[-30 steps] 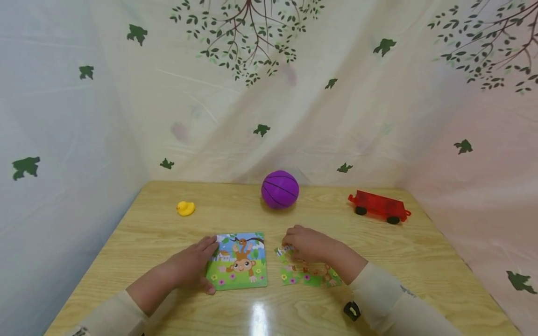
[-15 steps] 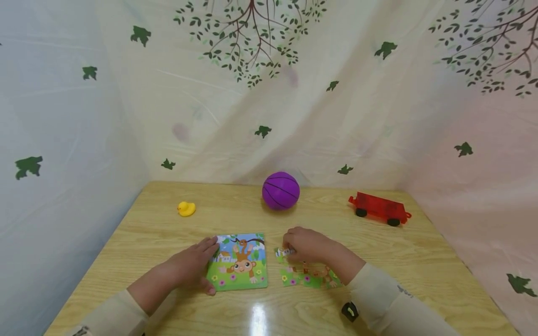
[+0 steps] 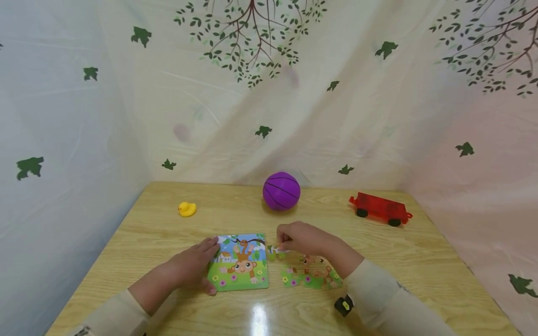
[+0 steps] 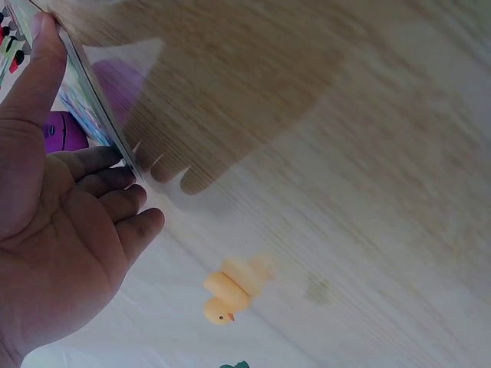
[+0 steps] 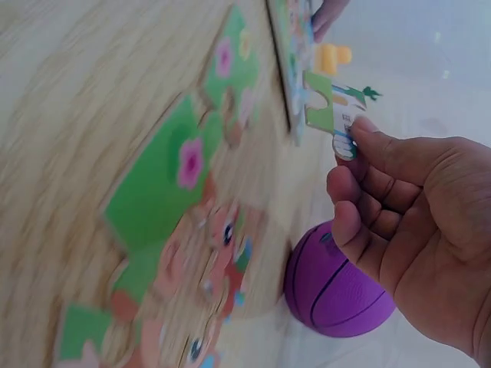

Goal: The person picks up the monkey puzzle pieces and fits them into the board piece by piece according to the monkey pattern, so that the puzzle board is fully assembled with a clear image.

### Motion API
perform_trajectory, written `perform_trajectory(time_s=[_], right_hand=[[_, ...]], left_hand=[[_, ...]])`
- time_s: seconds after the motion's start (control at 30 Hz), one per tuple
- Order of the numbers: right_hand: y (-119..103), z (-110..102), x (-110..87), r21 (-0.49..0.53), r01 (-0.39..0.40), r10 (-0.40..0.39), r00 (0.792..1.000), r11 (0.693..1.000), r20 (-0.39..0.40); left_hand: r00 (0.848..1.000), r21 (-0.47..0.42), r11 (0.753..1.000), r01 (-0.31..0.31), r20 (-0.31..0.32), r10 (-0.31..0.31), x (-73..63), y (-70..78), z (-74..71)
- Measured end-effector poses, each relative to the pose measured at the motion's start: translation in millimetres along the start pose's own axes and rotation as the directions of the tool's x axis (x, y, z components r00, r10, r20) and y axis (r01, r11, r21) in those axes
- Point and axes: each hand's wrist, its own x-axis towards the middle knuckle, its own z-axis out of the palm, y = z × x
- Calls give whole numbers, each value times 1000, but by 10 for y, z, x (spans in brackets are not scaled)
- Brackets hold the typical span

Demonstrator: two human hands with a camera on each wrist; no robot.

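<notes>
My left hand (image 3: 192, 263) rests along the left edge of a square picture puzzle (image 3: 239, 262) with a monkey hanging from a branch. Its fingers touch the upper left side, and the thumb lies by the lower left corner. Between right thumb and index finger, my right hand (image 3: 308, 240) pinches a jigsaw piece (image 5: 335, 107) printed with a white house and green grass. In the head view that piece sits just right of the square puzzle. Below the right hand lie several loose jigsaw pieces (image 3: 308, 281) showing grass, flowers and monkey parts, partly covered by the hand.
Behind the puzzles stands a purple ball (image 3: 281, 191). A yellow rubber duck (image 3: 187, 209) sits at the back left, and a red toy wagon (image 3: 380, 208) with black wheels at the back right. White fabric with leaf prints hangs around the wooden table (image 3: 168, 312).
My right hand has moved left with the pinched jigsaw piece, toward the square puzzle. The left hand stays at the puzzle's left edge.
</notes>
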Motion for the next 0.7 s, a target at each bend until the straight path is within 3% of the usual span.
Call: perform_trajectory(time_s=[0.3,0.53,0.7], right_hand=[[-320,146,336,173,47,-57,997,984,53],[-549,368,632,168,22,-32,998,985,57],[-674,479,791,88,-28,25,999,996,28]], left_hand=[[1000,6,1000,-2,-3,2,-17,-15,-8],[1000,-4,1000,-14,-16,14,-16,-15,-9],[1000,-8,1000,-9,-9,9,-12,-14,-6]])
